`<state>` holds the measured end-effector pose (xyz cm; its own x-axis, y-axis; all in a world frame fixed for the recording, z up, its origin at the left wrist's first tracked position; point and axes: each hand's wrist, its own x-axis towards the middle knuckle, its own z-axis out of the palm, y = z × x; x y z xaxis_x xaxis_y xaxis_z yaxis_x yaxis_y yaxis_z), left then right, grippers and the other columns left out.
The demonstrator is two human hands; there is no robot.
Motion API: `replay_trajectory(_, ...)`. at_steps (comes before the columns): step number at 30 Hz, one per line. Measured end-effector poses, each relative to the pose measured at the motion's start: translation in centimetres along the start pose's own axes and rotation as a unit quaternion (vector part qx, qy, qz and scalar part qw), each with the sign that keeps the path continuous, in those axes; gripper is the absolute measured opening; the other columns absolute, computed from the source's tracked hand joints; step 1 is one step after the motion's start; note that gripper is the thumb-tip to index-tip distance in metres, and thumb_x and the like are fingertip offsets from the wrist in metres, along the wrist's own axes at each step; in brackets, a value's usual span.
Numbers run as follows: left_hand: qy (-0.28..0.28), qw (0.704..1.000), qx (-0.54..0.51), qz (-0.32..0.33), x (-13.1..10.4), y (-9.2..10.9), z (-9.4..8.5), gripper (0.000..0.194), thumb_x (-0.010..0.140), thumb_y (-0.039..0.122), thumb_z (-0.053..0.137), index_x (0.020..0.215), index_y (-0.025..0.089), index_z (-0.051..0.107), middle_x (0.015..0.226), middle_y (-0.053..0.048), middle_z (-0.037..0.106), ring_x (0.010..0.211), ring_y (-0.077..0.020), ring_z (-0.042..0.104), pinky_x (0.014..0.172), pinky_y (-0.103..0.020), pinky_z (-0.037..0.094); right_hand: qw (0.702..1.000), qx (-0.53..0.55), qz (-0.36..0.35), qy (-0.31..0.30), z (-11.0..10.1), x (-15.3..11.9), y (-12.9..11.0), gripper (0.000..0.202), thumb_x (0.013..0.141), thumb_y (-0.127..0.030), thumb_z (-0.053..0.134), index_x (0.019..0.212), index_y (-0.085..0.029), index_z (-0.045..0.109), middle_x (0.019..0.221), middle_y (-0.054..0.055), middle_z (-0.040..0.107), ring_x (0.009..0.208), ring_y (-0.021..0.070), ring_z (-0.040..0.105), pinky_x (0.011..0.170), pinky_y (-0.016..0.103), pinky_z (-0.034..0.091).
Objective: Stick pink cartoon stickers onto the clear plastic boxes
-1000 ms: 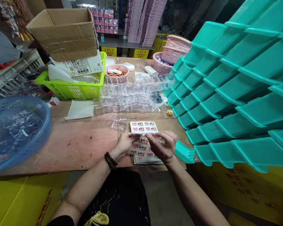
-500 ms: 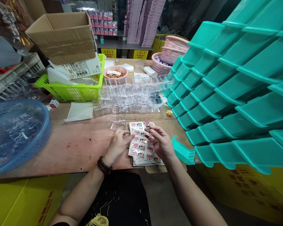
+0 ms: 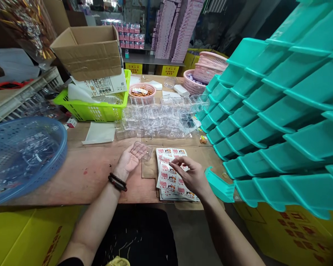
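Note:
My left hand (image 3: 129,159) is palm up, with a small clear plastic box (image 3: 143,150) lying on its fingers. Dark beads circle that wrist. Thumb and fingertips of my right hand (image 3: 190,171) are pinched together over the sticker sheets (image 3: 170,184); whatever is between them is too small to make out. These sheets are stacked on the table and printed with calico cats and pink patterns. A single teal plastic tray (image 3: 218,186) rests just right of my right hand.
Rows of clear plastic boxes (image 3: 158,120) lie across the table's middle. Stacked teal trays (image 3: 266,129) rise on the right. At left are a blue basket (image 3: 61,147) and a green basket (image 3: 97,112) bearing a cardboard carton (image 3: 88,59). Pink baskets (image 3: 194,87) stand farther back.
My left hand has turned palm up and lifted the clear box off the table. My right hand has drawn lower over the sheets, its fingers still pinched. The view has shifted slightly.

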<state>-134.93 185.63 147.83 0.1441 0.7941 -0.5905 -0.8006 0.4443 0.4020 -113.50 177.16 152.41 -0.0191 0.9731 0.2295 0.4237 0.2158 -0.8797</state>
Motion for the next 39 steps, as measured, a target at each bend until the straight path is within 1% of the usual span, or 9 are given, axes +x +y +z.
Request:
replay_trajectory(1, -0.018, 1.0, -0.017, 0.009, -0.8, -0.4, -0.1, 0.024, 0.097, 0.02, 0.045, 0.097, 0.012, 0.067, 0.093, -0.011, 0.075, 0.089, -0.0194, 0.073, 0.095, -0.039, 0.053, 1.0, -0.009, -0.012, -0.005, 0.3, 0.1, -0.8, 0.028, 0.082, -0.047, 0.071, 0.076, -0.02, 0.069, 0.072, 0.003, 0.067, 0.067, 0.0146, 0.057, 0.065, 0.03, 0.045)
replay_trajectory(3, -0.051, 0.998, -0.042, 0.02, -2.5, -1.3, -0.2, 0.027, 0.099, 0.022, 0.044, 0.095, 0.013, 0.069, 0.098, -0.011, 0.076, 0.096, -0.0204, 0.073, 0.096, -0.039, 0.053, 0.999, 0.038, -0.004, -0.037, 1.5, 0.5, -2.3, 0.029, 0.08, -0.048, 0.072, 0.075, -0.02, 0.068, 0.07, 0.002, 0.066, 0.063, 0.0135, 0.055, 0.059, 0.028, 0.044)
replay_trajectory(6, -0.079, 0.995, -0.062, 0.024, -5.0, -2.5, -0.1, 0.031, 0.101, 0.025, 0.04, 0.097, 0.014, 0.07, 0.102, -0.009, 0.076, 0.101, -0.019, 0.072, 0.098, -0.037, 0.053, 0.978, 0.171, 0.073, -0.09, 3.8, 1.7, -3.6, 0.037, 0.071, -0.053, 0.078, 0.072, -0.019, 0.066, 0.064, 0.0, 0.062, 0.055, 0.0104, 0.05, 0.051, 0.025, 0.041)
replay_trajectory(8, -0.092, 0.993, -0.07, 0.028, -6.0, -2.9, 0.1, 0.033, 0.102, 0.026, 0.039, 0.098, 0.015, 0.07, 0.101, -0.009, 0.076, 0.101, -0.0182, 0.071, 0.1, -0.036, 0.052, 0.961, 0.226, 0.133, -0.086, 5.1, 2.6, -3.6, 0.041, 0.064, -0.054, 0.082, 0.07, -0.018, 0.064, 0.059, -0.002, 0.058, 0.049, 0.0078, 0.044, 0.045, 0.023, 0.035)
replay_trajectory(11, -0.108, 0.99, -0.084, 0.042, -6.7, -3.1, 0.1, 0.035, 0.102, 0.028, 0.038, 0.099, 0.016, 0.071, 0.099, -0.008, 0.077, 0.103, -0.0177, 0.071, 0.104, -0.037, 0.05, 0.949, 0.247, 0.187, -0.054, 6.3, 3.4, -3.1, 0.044, 0.058, -0.053, 0.086, 0.07, -0.017, 0.065, 0.056, -0.004, 0.055, 0.045, 0.0056, 0.039, 0.04, 0.021, 0.028)
replay_trajectory(16, -0.124, 0.986, -0.096, 0.05, -6.7, -3.0, -0.3, 0.034, 0.102, 0.028, 0.04, 0.099, 0.015, 0.071, 0.102, -0.008, 0.076, 0.101, -0.0183, 0.071, 0.106, -0.041, 0.048, 0.95, 0.229, 0.208, -0.053, 6.3, 3.6, -2.9, 0.045, 0.054, -0.052, 0.087, 0.069, -0.016, 0.066, 0.052, -0.004, 0.055, 0.042, 0.0046, 0.035, 0.038, 0.021, 0.022)
replay_trajectory(23, -0.135, 0.985, -0.08, 0.069, -6.6, -3.2, -0.6, 0.024, 0.098, 0.029, 0.05, 0.102, 0.017, 0.071, 0.104, -0.007, 0.076, 0.102, -0.0186, 0.071, 0.106, -0.041, 0.049, 0.956, 0.204, 0.203, -0.052, 5.9, 3.8, -3.3, 0.047, 0.052, -0.053, 0.088, 0.068, -0.015, 0.067, 0.05, -0.004, 0.054, 0.042, 0.0052, 0.036, 0.039, 0.022, 0.022)
replay_trajectory(32, -0.151, 0.983, -0.062, 0.08, -6.6, -3.2, -0.4, 0.024, 0.094, 0.032, 0.056, 0.102, 0.014, 0.07, 0.106, -0.01, 0.075, 0.108, -0.0209, 0.069, 0.107, -0.041, 0.048, 0.961, 0.192, 0.194, -0.053, 5.7, 3.6, -3.2, 0.047, 0.054, -0.055, 0.086, 0.07, -0.015, 0.068, 0.051, -0.004, 0.054, 0.044, 0.0055, 0.035, 0.041, 0.022, 0.022)
replay_trajectory(39, -0.146, 0.984, -0.064, 0.081, -6.7, -3.2, -0.4, 0.024, 0.096, 0.03, 0.053, 0.101, 0.014, 0.071, 0.103, -0.009, 0.076, 0.101, -0.0187, 0.071, 0.105, -0.04, 0.049, 0.961, 0.188, 0.197, -0.053, 5.8, 3.7, -3.1, 0.047, 0.056, -0.057, 0.085, 0.069, -0.015, 0.066, 0.047, -0.006, 0.049, 0.042, 0.0048, 0.031, 0.039, 0.022, 0.019)
